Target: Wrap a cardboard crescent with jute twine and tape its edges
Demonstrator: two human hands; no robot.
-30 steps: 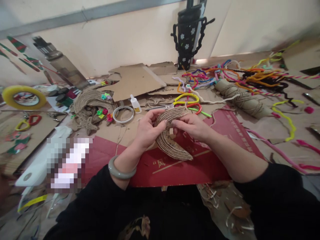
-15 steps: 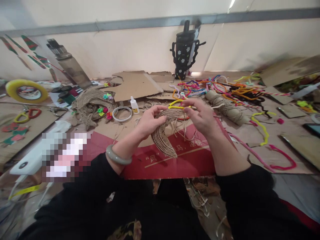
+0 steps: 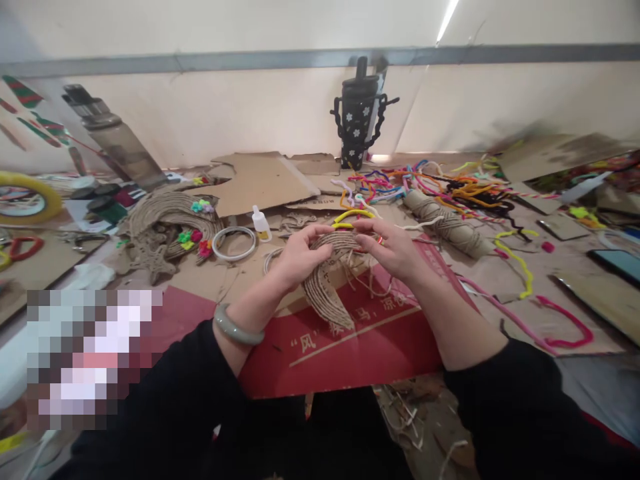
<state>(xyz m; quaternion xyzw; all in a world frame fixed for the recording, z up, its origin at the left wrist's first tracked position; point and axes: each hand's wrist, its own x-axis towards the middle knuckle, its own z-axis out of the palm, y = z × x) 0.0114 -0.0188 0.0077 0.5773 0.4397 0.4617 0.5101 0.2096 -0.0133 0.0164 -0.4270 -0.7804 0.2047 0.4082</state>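
Note:
My left hand (image 3: 300,259) grips a curved, crescent-like piece of cardboard covered in rows of twine (image 3: 326,300), thumb on the near face and fingers along the top edge. Over that top edge arches a yellow pipe cleaner (image 3: 355,214). My right hand (image 3: 393,252) has its fingers closed at the pipe cleaner's right part, close against the twine piece; its fingertips partly hide the contact. A bit of red shows beside the right fingers. Loose twine ends hang below, over a red printed board (image 3: 320,373).
At left lie a larger twine-covered arch (image 3: 165,213) with small coloured flowers, a tape ring (image 3: 234,243) and a small glue bottle (image 3: 261,225). Behind stands a black flowered tumbler (image 3: 359,120). A twine roll (image 3: 447,223) and heaped pipe cleaners (image 3: 470,187) lie at right.
The yellow pipe cleaner now bends closer along the top of the twine piece. My right hand has lowered slightly and moved left, toward my left hand. The camera view has shifted.

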